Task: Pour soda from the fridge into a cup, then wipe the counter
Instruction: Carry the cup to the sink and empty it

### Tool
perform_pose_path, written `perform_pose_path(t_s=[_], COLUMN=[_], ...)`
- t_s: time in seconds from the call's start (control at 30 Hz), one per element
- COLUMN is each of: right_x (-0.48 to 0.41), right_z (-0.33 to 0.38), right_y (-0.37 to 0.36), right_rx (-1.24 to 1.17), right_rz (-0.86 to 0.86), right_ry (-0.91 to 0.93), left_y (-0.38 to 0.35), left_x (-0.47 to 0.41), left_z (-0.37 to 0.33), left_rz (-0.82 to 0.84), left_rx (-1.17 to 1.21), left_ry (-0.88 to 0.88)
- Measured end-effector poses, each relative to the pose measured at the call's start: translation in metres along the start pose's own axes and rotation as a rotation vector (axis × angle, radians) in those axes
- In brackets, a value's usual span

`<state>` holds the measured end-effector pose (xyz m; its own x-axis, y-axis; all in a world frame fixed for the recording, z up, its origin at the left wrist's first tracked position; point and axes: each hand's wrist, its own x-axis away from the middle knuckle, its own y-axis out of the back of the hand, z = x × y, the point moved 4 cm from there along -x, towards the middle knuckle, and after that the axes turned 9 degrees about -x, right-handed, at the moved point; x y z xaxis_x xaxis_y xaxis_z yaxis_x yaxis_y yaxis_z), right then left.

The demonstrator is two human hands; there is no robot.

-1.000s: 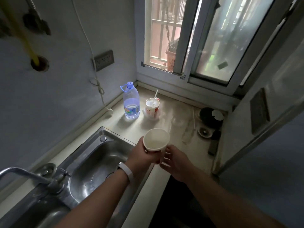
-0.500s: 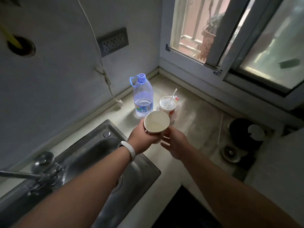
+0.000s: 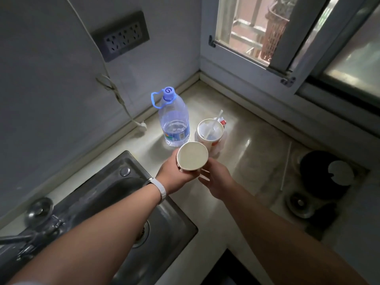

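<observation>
Head view: empty paper cup (image 3: 192, 156) gripped in left hand (image 3: 173, 177), carried nearer water bottle (image 3: 174, 120); right hand (image 3: 216, 178) open, empty; soda unpoured

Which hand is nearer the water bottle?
Left. The left hand, holding the paper cup, sits just below the water bottle; the right hand is farther right.

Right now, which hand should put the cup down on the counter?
Left. The left hand already grips the cup above the counter; the right hand is only beside it, fingers open.
</observation>
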<state>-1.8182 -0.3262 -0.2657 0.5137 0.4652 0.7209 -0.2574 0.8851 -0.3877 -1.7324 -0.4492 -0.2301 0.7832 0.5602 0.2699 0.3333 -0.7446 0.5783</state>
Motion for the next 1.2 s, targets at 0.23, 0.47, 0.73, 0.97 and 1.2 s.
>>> perform_pose_path(t_s=[0.23,0.47,0.73,0.97,1.2], right_x=[-0.024,-0.025,-0.005,0.059,0.135], right_z=[-0.01,-0.017,-0.013,-0.037,-0.066], right_y=[0.001,0.001,0.004,-0.009,-0.084], right_rx=[-0.02,0.054,0.212,0.523,1.126], right_rz=[-0.07,-0.064,-0.198,-0.107,0.189], right_ry=[-0.038,-0.008,-0.011,0.003,0.314], left_y=[-0.009,-0.016,0.005,0.057,0.131], left_x=[-0.019,-0.015,0.021,0.086,0.168], left_z=[0.025,0.044,0.061,0.075,0.092], left_rz=[0.029,0.028,0.13,0.077,-0.046], left_rx=[-0.011,0.0,-0.203,-0.395,-0.597], left_ry=[0.057,0.123,0.146,0.124,0.106])
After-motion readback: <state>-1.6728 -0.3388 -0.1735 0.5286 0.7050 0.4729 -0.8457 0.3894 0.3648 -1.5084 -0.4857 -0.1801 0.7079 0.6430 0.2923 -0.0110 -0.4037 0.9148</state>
